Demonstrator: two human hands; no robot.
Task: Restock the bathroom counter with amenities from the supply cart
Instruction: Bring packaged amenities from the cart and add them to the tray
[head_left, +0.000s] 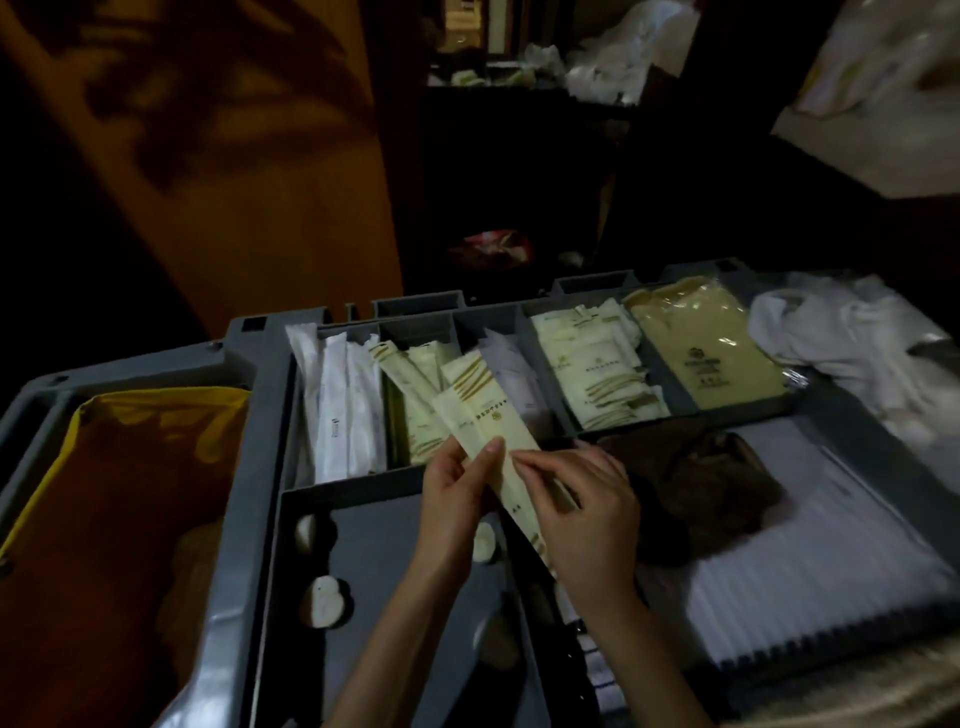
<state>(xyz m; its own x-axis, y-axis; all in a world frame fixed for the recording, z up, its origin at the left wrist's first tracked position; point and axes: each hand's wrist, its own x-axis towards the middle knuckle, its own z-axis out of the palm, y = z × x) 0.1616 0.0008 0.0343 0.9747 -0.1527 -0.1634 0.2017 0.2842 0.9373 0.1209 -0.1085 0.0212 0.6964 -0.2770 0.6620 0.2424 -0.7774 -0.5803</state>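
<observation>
This looks like a hotel, seen at a housekeeping cart. The grey plastic cart (260, 364) carries a divided tray packed with rows of matching branded packets (597, 374). A yellow bag (156, 431) hangs in its end frame, crumpled white linen (841, 332) lies on its far corner, and leaf-patterned orange carpet (234, 130) lies beyond.

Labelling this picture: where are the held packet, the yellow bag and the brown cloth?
packet (484, 415), head view, printed upper part
yellow bag (213, 426), head view, top rim
brown cloth (717, 483), head view, middle
</observation>
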